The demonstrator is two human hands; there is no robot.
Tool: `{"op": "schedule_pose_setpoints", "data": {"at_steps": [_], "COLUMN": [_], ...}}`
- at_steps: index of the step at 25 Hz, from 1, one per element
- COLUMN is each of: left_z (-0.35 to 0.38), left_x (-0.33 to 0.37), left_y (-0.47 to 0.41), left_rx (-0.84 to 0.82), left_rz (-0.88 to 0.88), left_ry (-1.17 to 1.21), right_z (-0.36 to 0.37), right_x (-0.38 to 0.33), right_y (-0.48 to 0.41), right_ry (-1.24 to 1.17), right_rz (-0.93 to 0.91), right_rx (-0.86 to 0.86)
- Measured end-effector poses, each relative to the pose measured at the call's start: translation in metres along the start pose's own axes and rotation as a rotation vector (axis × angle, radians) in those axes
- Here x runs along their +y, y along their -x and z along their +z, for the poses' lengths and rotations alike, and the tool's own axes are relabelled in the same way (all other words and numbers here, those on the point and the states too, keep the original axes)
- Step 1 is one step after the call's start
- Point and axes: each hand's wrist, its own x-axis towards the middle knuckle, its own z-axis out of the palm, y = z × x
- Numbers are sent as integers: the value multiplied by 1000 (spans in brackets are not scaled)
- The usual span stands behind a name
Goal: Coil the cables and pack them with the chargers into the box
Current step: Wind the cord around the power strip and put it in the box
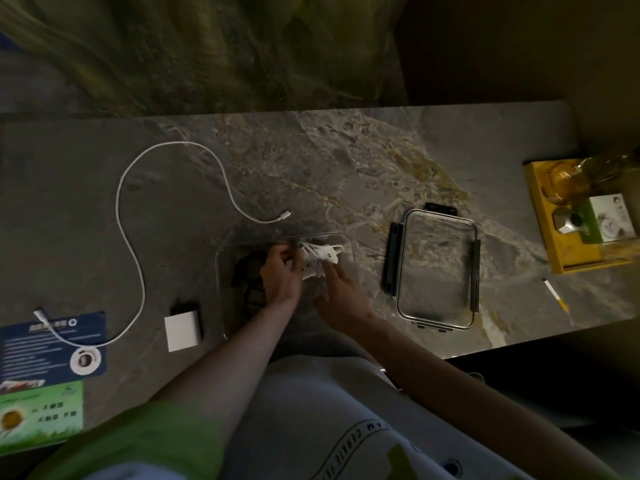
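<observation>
Head view: left grip (282, 271) clamps the white cable bundle (320, 259) inside the clear box (219, 282); right grip (341, 292), fingers apart, steadies it. Next, probably: release, then coil the loose cable (131, 244) far left of both.

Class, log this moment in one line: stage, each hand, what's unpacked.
stage: packing | left hand grips white cable bundle in clear box | right hand touches it | unpacked: loose white cable, white charger

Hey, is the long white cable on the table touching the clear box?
Apart. In the head view the cable ends short of the box rim, with bare tabletop between them.
</observation>
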Motion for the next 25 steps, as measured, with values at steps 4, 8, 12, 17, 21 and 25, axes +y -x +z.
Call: {"op": "schedule_pose_setpoints", "data": {"at_steps": [4,8,12,17,21,25], "left_z": [-2,4,1,-7,-13,-20], "left_x": [-9,-8,-3,-15,-16,-19], "left_y": [0,-3,2,14,11,3], "left_rx": [63,66,99,72,-11,-101], "left_rz": [36,-28,-54,23,37,84], "left_ry": [-65,-69,43,89,34,-11], "right_z": [8,5,11,15,13,7], "right_x": [4,5,7,8,10,10], "right_y": [-2,-4,-11,-14,-13,-11], "right_ry": [9,2,8,33,8,3], "right_rz": [-48,-62,-44,-44,-55,-97], "right_rx": [18,19,-5,3,18,70]}}
